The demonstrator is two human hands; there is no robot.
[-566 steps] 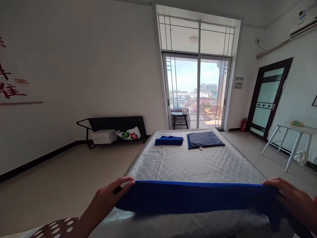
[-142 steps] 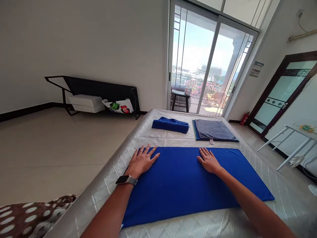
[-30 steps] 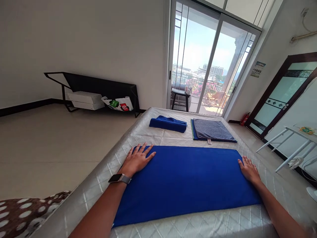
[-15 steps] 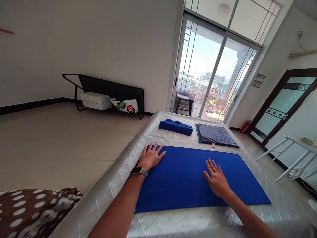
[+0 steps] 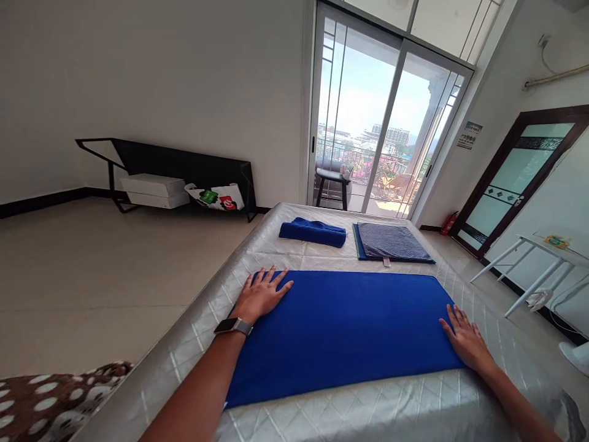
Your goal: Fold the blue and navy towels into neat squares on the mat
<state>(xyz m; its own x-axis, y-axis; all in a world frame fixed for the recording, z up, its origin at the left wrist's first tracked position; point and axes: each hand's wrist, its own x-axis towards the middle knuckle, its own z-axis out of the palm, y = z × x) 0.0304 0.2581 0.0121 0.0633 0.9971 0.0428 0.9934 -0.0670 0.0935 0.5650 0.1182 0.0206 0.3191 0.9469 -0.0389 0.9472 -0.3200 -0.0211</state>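
Blue cloth (image 5: 350, 325) lies spread flat on the pale quilted bed (image 5: 368, 402), right in front of the person; from where I stand, I take its middle as the centre of my clock. At about ten o'clock the left hand (image 5: 262, 296) rests palm down over the far left corner, fingers fanned and thumb lying inward on the fabric. At three o'clock the right hand (image 5: 465, 344) lies across the right edge, its fingers spread too. Neither is gripping anything; both are loosed and flat. How hard they press I cannot tell. Set wide apart like that, they seem placed to keep the cloth taut and smooth, and its surface does look nearly free of creases.

Towards eleven o'clock sits a thick blue towel (image 5: 313, 234), folded or rolled, I can't say which. At one o'clock a grey towel (image 5: 391, 239) lies on top of other folded cloth, blue showing at its border, with a white tag (image 5: 386, 262) sticking out on the near side. Both stand clear of the spread cloth, presumably to leave it room. Between eight and nine, off the bed's edge, is a spotted brown blanket (image 5: 41, 402).
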